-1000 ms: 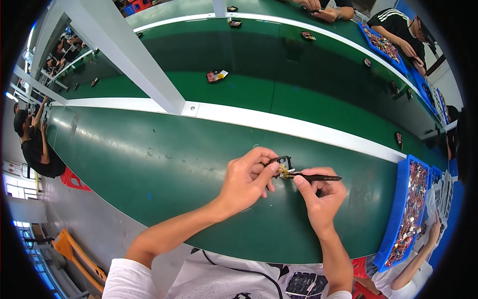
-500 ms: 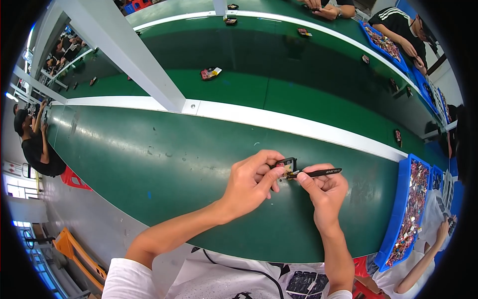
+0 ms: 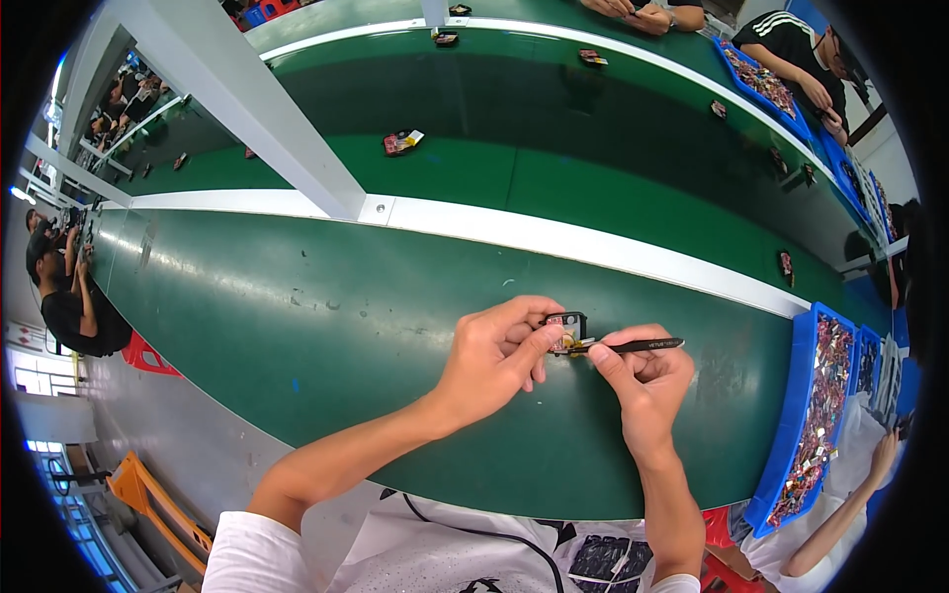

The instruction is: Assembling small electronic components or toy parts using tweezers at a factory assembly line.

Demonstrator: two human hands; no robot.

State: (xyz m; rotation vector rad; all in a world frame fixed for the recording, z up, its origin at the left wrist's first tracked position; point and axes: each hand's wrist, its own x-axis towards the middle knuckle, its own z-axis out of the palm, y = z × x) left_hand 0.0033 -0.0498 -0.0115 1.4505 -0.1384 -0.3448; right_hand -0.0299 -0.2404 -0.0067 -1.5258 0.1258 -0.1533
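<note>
Small black part (image 3: 566,329) sits pinched in our left hand (image 3: 494,356) fingertips just above the green bench (image 3: 297,346), while our right hand (image 3: 643,381) grips black tweezers (image 3: 633,346) lying left-right, tip touching the part's right edge.

Factory assembly line: green conveyor belts (image 3: 297,326), parts bins (image 3: 816,415).

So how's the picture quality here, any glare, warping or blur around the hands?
Head view: strong fisheye, the white rail bows and the corners go black; soft glare streaks the green belt at left; left hand, right hand and small black part look sharp.
</note>
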